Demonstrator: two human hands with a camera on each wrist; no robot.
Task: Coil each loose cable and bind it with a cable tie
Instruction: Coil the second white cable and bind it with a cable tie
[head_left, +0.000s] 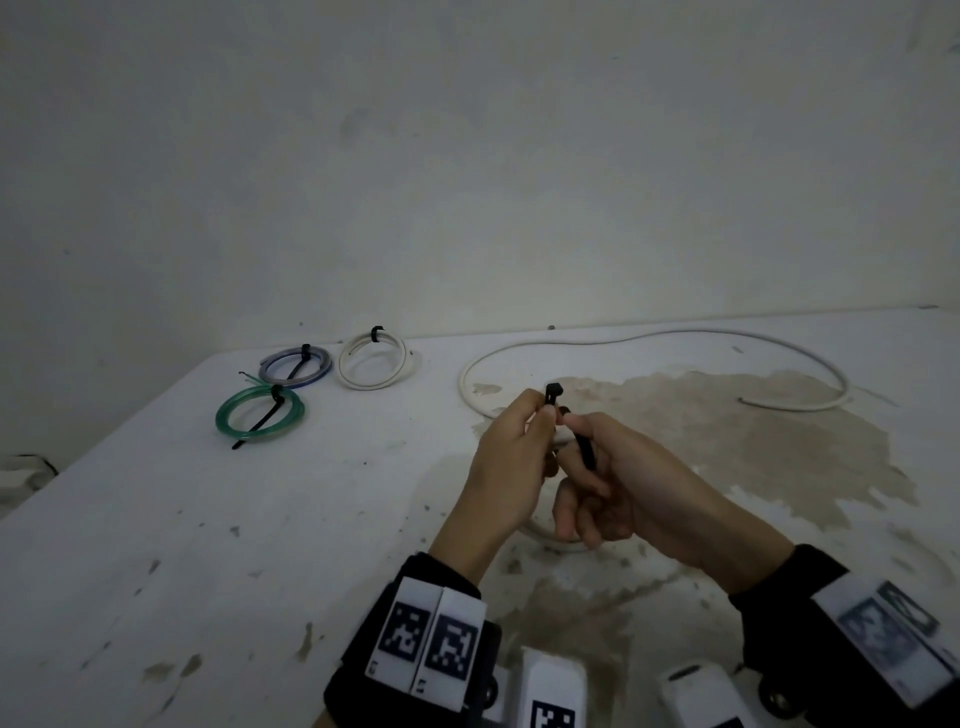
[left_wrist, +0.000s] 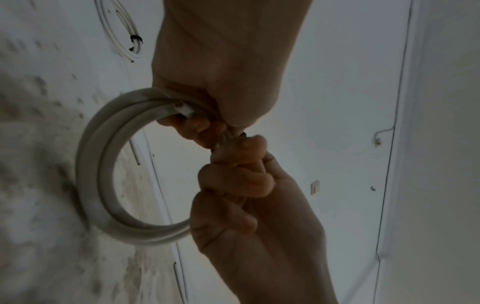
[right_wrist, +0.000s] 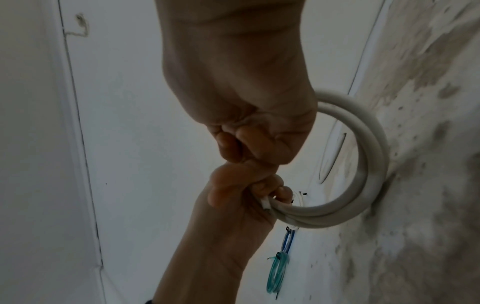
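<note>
Above the table (head_left: 156, 519), left hand (head_left: 511, 457) grips white coil (left_wrist: 103, 168) and pinches cable tie (head_left: 553, 395); right hand (head_left: 623, 488) clasps its tail; binding underway; next, thread tail through head.

A white table (head_left: 208, 519) bears a wide brown stain (head_left: 753, 441) near its right edge. Behind its far edge rises a plain wall (head_left: 467, 156), with a switch (left_wrist: 315, 187) on it.

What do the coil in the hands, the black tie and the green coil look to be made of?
White coil: seemingly plastic-sheathed cable; smooth matte jacket, holds a springy round loop.
Black cable tie: likely nylon; thin flat strip with a blocky head, pinched by both hands.
Green coil: probably translucent plastic tubing or cable; light shows through it, slight gloss.
</note>
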